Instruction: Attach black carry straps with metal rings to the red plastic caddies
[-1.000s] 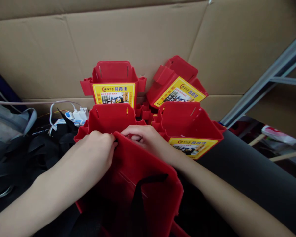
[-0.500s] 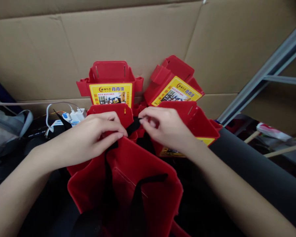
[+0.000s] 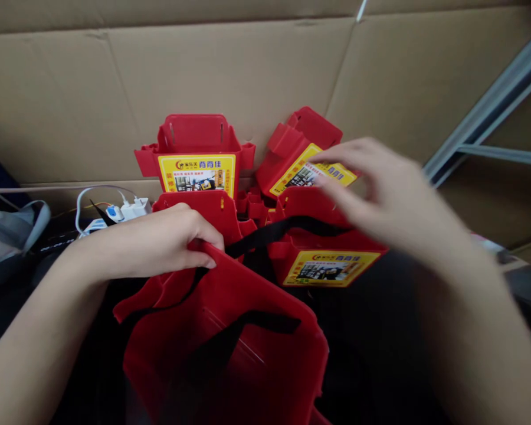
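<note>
In front of me is a red plastic tool box (image 3: 269,283), its open top facing me. My left hand (image 3: 168,242) pinches its upper rim at the far left corner, thumb on the inside. From behind that corner a black strap (image 3: 287,229) stretches out to the right over the other boxes. My right hand (image 3: 384,200) is raised near the strap's right end, slightly blurred, thumb and fingers apart with nothing seen between them. Another length of black strap (image 3: 272,321) runs through the box's inner wall at the right and hangs down inside.
Several red boxes with yellow labels stand behind, including one back left (image 3: 197,133), one tilted back right (image 3: 283,141) and one nearer (image 3: 287,254). A cardboard wall (image 3: 230,71) closes off the back. White plugs (image 3: 135,208) with cables lie left; a metal frame (image 3: 491,112) rises right.
My right hand has moved right and up, its fingers opening from a pinch on the strap. The strap now extends farther right. My left hand stays at the rim.
</note>
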Motion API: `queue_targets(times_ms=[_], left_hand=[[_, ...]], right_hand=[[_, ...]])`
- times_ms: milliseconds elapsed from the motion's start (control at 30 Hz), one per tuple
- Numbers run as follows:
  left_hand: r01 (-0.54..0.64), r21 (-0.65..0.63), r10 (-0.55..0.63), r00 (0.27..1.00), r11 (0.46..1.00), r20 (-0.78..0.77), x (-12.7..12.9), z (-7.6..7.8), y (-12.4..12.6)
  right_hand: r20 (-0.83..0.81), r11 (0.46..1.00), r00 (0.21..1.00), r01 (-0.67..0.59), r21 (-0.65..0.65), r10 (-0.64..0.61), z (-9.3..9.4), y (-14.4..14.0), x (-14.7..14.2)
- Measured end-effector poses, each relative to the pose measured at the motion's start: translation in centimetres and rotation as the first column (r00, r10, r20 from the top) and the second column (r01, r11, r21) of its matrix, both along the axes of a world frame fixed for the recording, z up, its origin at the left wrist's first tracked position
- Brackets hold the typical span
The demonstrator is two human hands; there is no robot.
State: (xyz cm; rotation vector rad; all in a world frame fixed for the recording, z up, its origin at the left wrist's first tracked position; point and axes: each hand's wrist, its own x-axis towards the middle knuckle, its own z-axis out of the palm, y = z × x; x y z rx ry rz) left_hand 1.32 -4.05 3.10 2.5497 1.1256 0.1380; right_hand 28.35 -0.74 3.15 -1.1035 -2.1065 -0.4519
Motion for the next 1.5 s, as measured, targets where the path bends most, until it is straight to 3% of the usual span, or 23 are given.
queue_targets(times_ms=[33,67,100,167,200,300,367,400,467,533,567,600,633,667,733,800,867,1000,1167,1400,1500], left_hand=[[-0.005,0.0,0.005,1.0,1.0,0.006,0.1,0.0,0.0],[-0.01,0.005,0.01,1.0,1.0,0.012,0.1,0.0,0.0],[-0.015,0.008,0.015,1.0,1.0,0.014,0.2,-0.1,-0.1],[-0.02,0.005,0.02,1.0,1.0,0.009,0.2,-0.2,-0.1],[-0.022,0.002,0.022,1.0,1.0,0.004,0.2,-0.2,-0.1],[-0.009,-0.009,0.009,1.0,1.0,0.005,0.0,-0.3,-0.1],[-0.001,-0.009,0.001,1.0,1.0,0.019,-0.3,-0.3,0.0],[0.001,-0.011,0.0,1.0,1.0,0.025,-0.5,-0.3,0.0],[-0.007,-0.013,0.008,0.999,1.0,0.035,-0.7,-0.4,0.0],[-0.014,-0.012,0.015,0.999,1.0,0.043,-0.8,-0.4,-0.1],[-0.014,-0.012,0.014,0.999,1.0,0.041,-0.8,-0.4,-0.1],[-0.012,-0.01,0.012,0.999,1.0,0.038,-0.8,-0.4,0.0],[-0.011,-0.004,0.011,0.999,1.0,0.031,-0.7,-0.4,0.0],[-0.009,0.005,0.009,1.0,1.0,0.022,-0.6,-0.4,0.0],[-0.013,0.03,0.013,1.0,0.999,-0.005,-0.5,-0.6,0.0],[-0.014,0.057,0.017,0.999,0.998,-0.046,-0.5,-0.6,-0.1],[-0.014,0.096,0.022,0.997,0.995,-0.074,-1.0,-0.5,-0.4],[-0.033,0.203,0.043,0.998,0.979,-0.041,-2.6,0.4,-1.3],[0.166,0.103,-0.158,0.984,0.981,-0.086,-2.9,0.6,-1.2],[0.167,-0.013,-0.167,0.986,0.986,-0.02,-1.4,-0.4,0.0],[0.169,0.036,-0.17,0.986,0.985,0.0,-1.6,-0.5,0.1]], right_hand=[[0.042,0.975,0.978,-0.201,-0.096,0.206,-0.7,-0.5,-1.7],[0.088,0.909,0.918,-0.364,-0.204,0.387,-1.5,-1.0,-3.2],[0.123,0.842,0.858,-0.445,-0.306,0.499,-2.3,-1.2,-4.5],[0.163,0.769,0.79,-0.492,-0.407,0.592,-3.6,-0.9,-6.1],[0.177,0.78,0.796,-0.477,-0.405,0.578,-3.9,-0.5,-6.2],[0.204,0.921,0.913,-0.301,-0.248,0.353,-3.5,1.2,-4.5],[0.191,0.993,0.98,-0.032,-0.109,0.053,-2.2,2.1,-2.2],[0.181,0.989,0.976,0.133,-0.071,-0.118,-1.6,2.5,-0.9],[0.18,0.907,0.901,0.413,-0.078,-0.395,-0.5,2.8,1.0],[0.21,0.852,0.849,0.512,-0.109,-0.484,-0.2,2.6,1.7],[0.227,0.881,0.877,0.457,-0.121,-0.424,-0.3,2.5,1.4],[0.239,0.935,0.927,0.327,-0.137,-0.289,-0.6,2.2,0.8],[0.245,0.976,0.965,0.136,-0.17,-0.092,-1.0,1.8,-0.1],[0.233,0.972,0.962,-0.089,-0.216,0.14,-1.4,1.4,-1.1],[0.157,0.847,0.861,-0.415,-0.333,0.484,-2.5,0.5,-3.4],[0.102,0.744,0.781,-0.534,-0.402,0.616,-3.5,-0.2,-5.2],[0.093,0.719,0.764,-0.55,-0.425,0.639,-4.2,-0.5,-6.2],[0.111,0.773,0.8,-0.52,-0.362,0.59,-5.2,0.1,-6.3],[0.146,0.803,0.811,-0.503,-0.318,0.566,-5.6,0.6,-6.3],[0.223,0.878,0.851,-0.442,-0.184,0.475,-4.7,1.3,-5.2],[0.259,0.909,0.871,-0.396,-0.13,0.417,-4.1,1.7,-4.3]])
